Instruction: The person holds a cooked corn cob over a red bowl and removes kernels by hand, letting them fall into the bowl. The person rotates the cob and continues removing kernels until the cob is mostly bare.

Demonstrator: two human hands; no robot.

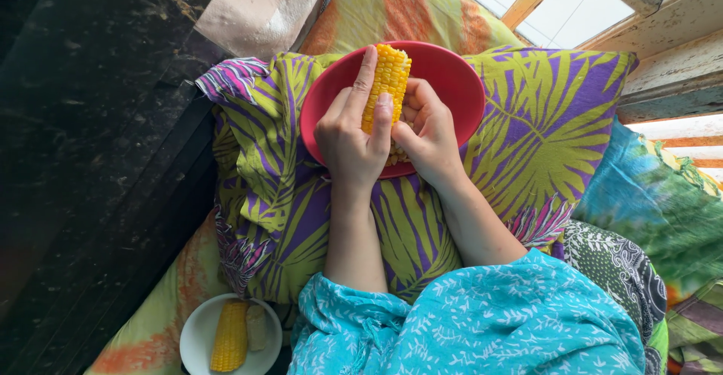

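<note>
Low and well to the left of the grip, a small white plate (197,335) sits at the cushion's edge with a whole corn cob (230,336) and a paler, stripped piece (257,327) on it; it lies near the person's elbow, and a careless shift of the arm could knock it off the soft surface. The left hand (352,138) closes around the yellow corn cob (385,83), forefinger stretched up along its left side and thumb pressed across its front, so the grip is firm around the lower half while the top stands free above the fingers. The cob stands upright over the red bowl (459,89), which rests on a purple and green leaf-print pillow (542,134) rather than on anything hard. Just right of the grip, the right hand (425,134) curls against the cob's lower part, its fingers bent in; whether it pinches kernels or only braces the cob I cannot tell. A few loose kernels (396,154) show below the hands inside the bowl. The likely trouble is the bowl tilting on the yielding pillow if either hand presses down hard, spilling kernels onto the fabric. Kernels prised off with force could also fly past the rim, and the wet cob could slip in the grip.
</note>
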